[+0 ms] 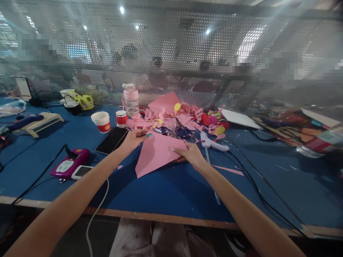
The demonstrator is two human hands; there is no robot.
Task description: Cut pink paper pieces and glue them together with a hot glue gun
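Pink paper (158,153) is pinched by our left hand (135,138) at the far-left corner and right hand (192,154) at the right edge, best held lightly against creasing.

On my feed the light is middling and greyish, with small lamps (122,10) glaring at the top through the perforated screen (171,46), which washes out into haze. Soft shadows lie on the blue bench (125,196), one beneath the pink sheet (157,153), whose outline I can read well. Toward the right edge, things stretch and smear, the clear container (312,151) included. Blocky pixel patches (281,66) mask spots behind the screen.
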